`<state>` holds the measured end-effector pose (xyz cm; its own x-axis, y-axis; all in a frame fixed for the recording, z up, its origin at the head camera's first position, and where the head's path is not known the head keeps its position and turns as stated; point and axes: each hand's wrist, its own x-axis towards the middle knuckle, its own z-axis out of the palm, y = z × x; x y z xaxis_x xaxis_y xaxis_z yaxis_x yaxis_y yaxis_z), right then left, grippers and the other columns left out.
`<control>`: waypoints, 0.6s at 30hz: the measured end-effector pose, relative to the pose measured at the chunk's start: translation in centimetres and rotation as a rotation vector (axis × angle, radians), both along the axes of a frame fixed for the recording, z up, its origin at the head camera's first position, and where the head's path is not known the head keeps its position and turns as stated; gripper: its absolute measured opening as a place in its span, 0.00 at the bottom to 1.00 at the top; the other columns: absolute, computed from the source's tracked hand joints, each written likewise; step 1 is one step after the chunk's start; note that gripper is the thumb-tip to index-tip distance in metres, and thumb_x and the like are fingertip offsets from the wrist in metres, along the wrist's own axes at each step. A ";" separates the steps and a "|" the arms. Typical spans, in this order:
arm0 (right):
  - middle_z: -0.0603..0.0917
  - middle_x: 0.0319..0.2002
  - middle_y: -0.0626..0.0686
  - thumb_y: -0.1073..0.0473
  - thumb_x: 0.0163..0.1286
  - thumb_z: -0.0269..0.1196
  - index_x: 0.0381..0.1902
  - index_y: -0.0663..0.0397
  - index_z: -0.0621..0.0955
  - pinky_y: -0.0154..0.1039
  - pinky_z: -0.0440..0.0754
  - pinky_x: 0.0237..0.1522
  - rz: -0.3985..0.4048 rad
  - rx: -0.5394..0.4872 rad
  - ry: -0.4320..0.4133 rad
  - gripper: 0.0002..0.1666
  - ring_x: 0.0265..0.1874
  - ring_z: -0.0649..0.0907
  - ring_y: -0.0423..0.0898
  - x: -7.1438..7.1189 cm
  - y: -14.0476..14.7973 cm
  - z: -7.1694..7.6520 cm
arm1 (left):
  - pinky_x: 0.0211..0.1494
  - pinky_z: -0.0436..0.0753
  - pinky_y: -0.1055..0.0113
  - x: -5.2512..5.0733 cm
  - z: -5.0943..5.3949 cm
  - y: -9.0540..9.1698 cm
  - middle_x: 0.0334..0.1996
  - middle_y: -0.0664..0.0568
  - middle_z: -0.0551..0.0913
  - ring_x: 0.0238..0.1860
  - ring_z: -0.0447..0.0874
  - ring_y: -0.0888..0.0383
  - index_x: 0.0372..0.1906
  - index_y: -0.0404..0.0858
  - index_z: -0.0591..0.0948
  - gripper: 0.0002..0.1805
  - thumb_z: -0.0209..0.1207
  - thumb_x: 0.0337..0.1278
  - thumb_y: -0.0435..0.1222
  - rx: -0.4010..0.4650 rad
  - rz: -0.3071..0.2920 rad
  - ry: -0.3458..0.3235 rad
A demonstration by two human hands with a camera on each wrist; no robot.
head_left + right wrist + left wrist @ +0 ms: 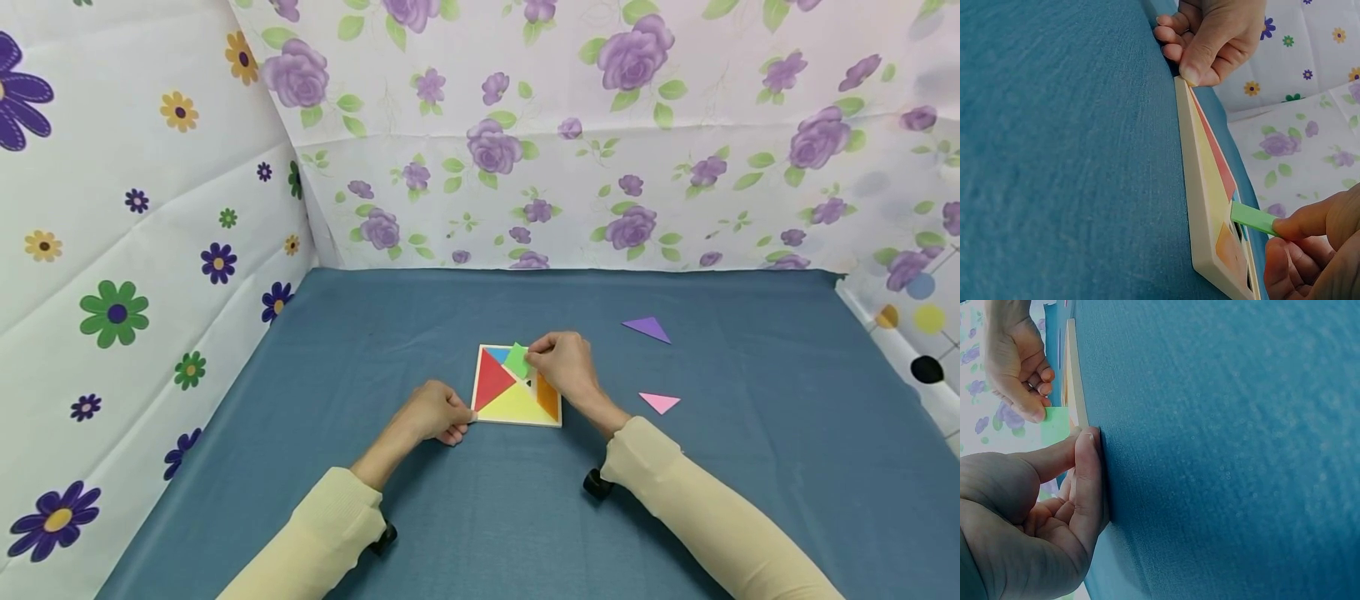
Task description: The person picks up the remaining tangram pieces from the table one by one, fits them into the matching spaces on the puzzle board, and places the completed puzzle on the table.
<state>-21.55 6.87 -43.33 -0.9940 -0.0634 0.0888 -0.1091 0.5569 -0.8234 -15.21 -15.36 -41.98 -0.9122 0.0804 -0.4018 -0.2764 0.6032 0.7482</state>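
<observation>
Pinching a thin, green tile point(517, 361) is the right hand point(566, 367), left hand point(433, 410) gripping a cream-rimmed tray point(1194, 187)

Right hand point(1316, 240) pinches a green piece point(1255, 218), its far end at a pale tray point(1193, 200) bearing red point(1220, 165), yellow point(1209, 197) and orange pieces point(1230, 253); left hand point(1219, 40) grips the tray's corner, blue cloth point(1072, 156) alongside.

blue cloth point(375, 333) bearing puzzle tray point(517, 423), purple triangle point(651, 328), pink triangle point(660, 402) (smaller)
</observation>
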 end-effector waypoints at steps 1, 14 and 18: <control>0.88 0.31 0.54 0.64 0.67 0.71 0.34 0.59 0.91 0.35 0.81 0.24 0.000 0.002 -0.001 0.03 0.22 0.81 0.46 0.0 0.0 0.0 | 0.28 0.89 0.66 0.0 0.0 0.0 0.23 0.45 0.86 0.20 0.85 0.59 0.31 0.30 0.86 0.08 0.69 0.64 0.30 -0.002 0.001 0.000; 0.88 0.31 0.54 0.65 0.67 0.70 0.33 0.59 0.91 0.36 0.83 0.25 0.017 -0.004 0.002 0.04 0.23 0.82 0.46 -0.1 -0.1 -0.4 | 0.28 0.88 0.67 -0.1 -0.2 0.0 0.23 0.45 0.85 0.20 0.84 0.60 0.30 0.32 0.85 0.08 0.69 0.65 0.31 -0.006 0.006 -0.008; 0.88 0.31 0.54 0.65 0.67 0.70 0.32 0.59 0.91 0.36 0.83 0.25 0.018 -0.002 0.003 0.04 0.23 0.82 0.46 -0.1 -0.1 -0.4 | 0.28 0.88 0.67 -0.1 -0.3 0.0 0.22 0.46 0.85 0.20 0.84 0.60 0.29 0.32 0.85 0.08 0.69 0.65 0.31 -0.009 0.007 -0.006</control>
